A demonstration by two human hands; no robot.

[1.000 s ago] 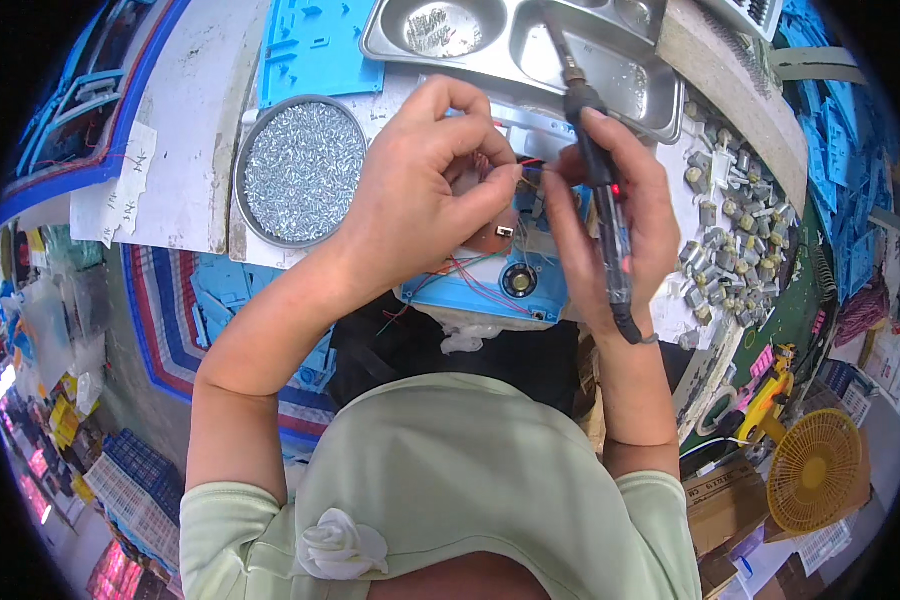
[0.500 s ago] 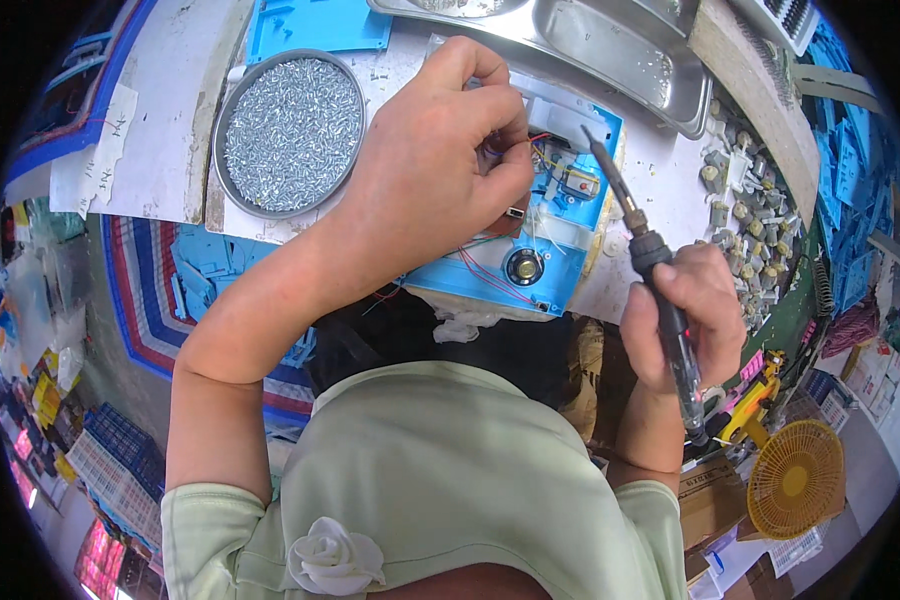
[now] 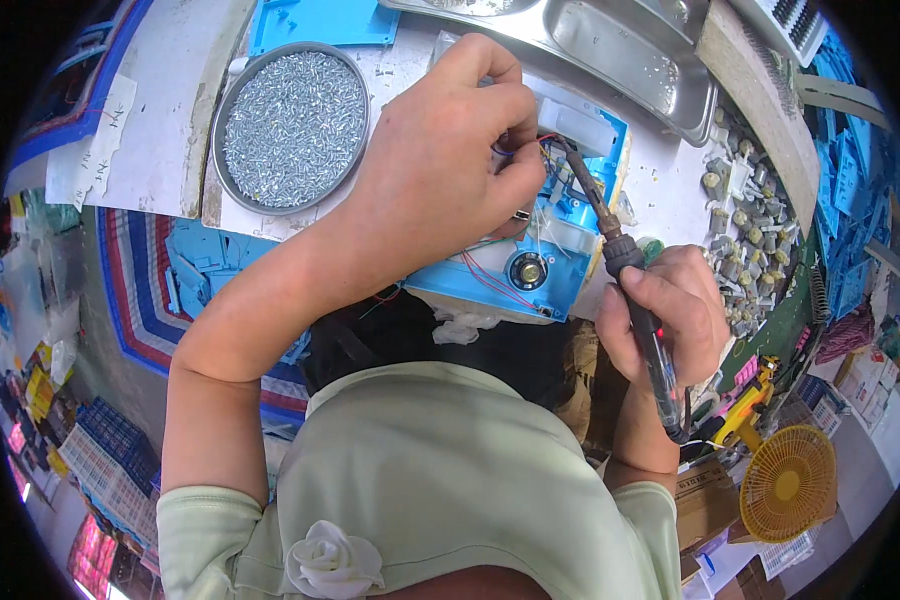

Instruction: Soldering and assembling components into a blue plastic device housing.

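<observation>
My right hand (image 3: pixel 675 310) grips a black soldering iron (image 3: pixel 625 257) by its handle, with a small red light showing on it. The iron's tip points up and left, close to my left fingertips and some thin wires. My left hand (image 3: pixel 455 155) reaches over a blue plastic casing (image 3: pixel 562 290), thumb and fingers pinched together among the wires. What they hold is mostly hidden behind the hand. Inside the casing are a round speaker (image 3: pixel 527 270), red and green wires and other small parts, partly covered by my left hand.
A round metal dish (image 3: pixel 220 160) of small screws stands left of my hand. Steel trays (image 3: pixel 630 65) lie at the back. Small motor-like parts (image 3: pixel 750 240) are heaped at the right. A yellow fan (image 3: pixel 787 485) stands lower right, and a blue panel (image 3: pixel 325 25) lies at the back left.
My right hand has moved left, bringing the iron's tip down to the wires by my left fingers. My left hand has shifted slightly right and stays pinched.
</observation>
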